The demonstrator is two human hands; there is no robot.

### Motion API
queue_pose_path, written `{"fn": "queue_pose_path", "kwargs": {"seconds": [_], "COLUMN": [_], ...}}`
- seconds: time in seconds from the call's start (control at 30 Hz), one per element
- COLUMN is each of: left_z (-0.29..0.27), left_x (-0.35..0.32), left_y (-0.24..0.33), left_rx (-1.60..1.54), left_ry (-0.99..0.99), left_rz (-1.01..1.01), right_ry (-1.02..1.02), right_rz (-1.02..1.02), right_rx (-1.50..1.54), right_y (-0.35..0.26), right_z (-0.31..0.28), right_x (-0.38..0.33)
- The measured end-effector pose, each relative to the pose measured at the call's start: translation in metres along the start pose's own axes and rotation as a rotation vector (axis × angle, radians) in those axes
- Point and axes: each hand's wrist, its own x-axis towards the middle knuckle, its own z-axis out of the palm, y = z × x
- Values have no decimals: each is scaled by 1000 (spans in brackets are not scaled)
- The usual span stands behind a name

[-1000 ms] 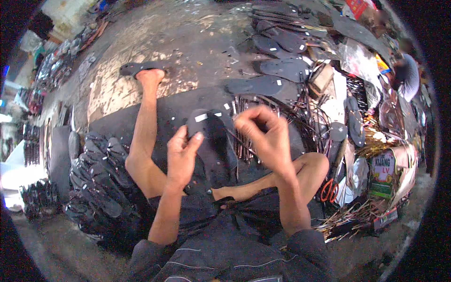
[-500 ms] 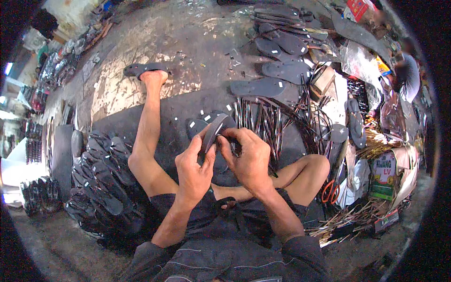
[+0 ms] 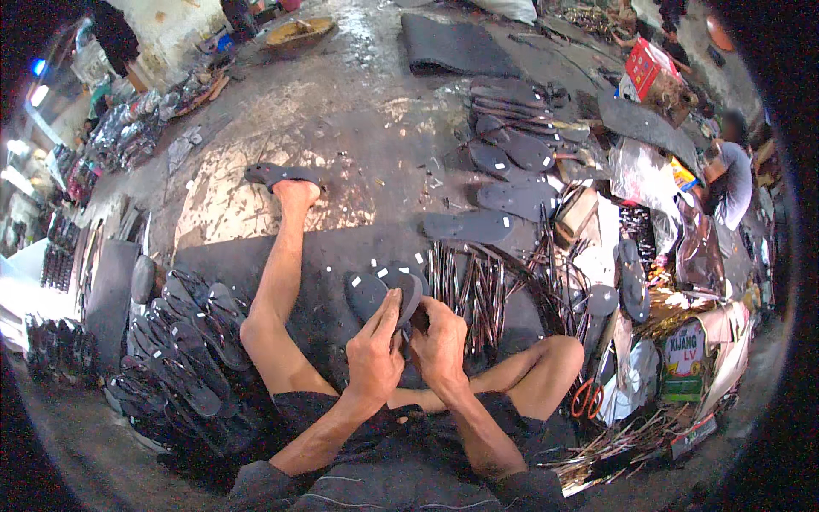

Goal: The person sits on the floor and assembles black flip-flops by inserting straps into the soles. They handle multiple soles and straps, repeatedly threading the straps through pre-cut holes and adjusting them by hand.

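Between my two hands is a dark grey sandal sole (image 3: 413,295), standing on edge above my lap. My left hand (image 3: 374,363) is closed on its left side, with the fingers stretched up along its face. Against its right side my right hand (image 3: 441,346) is closed too, fingers curled; its fingertips are partly hidden behind the sole. Just beyond lies another dark sole (image 3: 364,294), with small white stickers near it. A bundle of thin, shiny dark strips (image 3: 465,294) is spread on the floor to the right of my hands.
Finished-looking dark sandals (image 3: 192,354) are heaped by my left knee. Several soles (image 3: 512,200) lie ahead on the right. Orange-handled scissors (image 3: 586,398) rest beyond my right knee, near a green and white carton (image 3: 682,363). Another person (image 3: 731,183) sits at the far right.
My view has tilted up, showing more floor ahead. The sole, bent between my hands before, now looks straighter. My left fingers have moved up along its face.
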Motion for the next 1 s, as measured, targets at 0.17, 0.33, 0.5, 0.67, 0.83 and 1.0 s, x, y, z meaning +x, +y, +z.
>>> {"fn": "queue_pose_path", "kwargs": {"seconds": [0.17,0.33,0.5,0.67,0.83,1.0], "left_z": [-4,-3,2,2,4,3], "left_x": [4,5,6,8,15,22], "left_y": [-12,-16,-14,-13,-17,-10], "left_rx": [-61,-33,71,-67,-56,0], "left_ry": [-38,-58,-10,-1,-14,-49], "left_rz": [-1,-54,53,24,-1,-17], "right_ry": [-76,-44,36,27,-89,-51], "right_rz": [79,-9,-38,-152,-153,-105], "right_rx": [18,57,-16,-52,-87,-51], "right_y": [-1,18,12,17,23,18], "right_z": [-5,9,12,0,-4,-2], "right_x": [8,1,0,5,6,15]}}
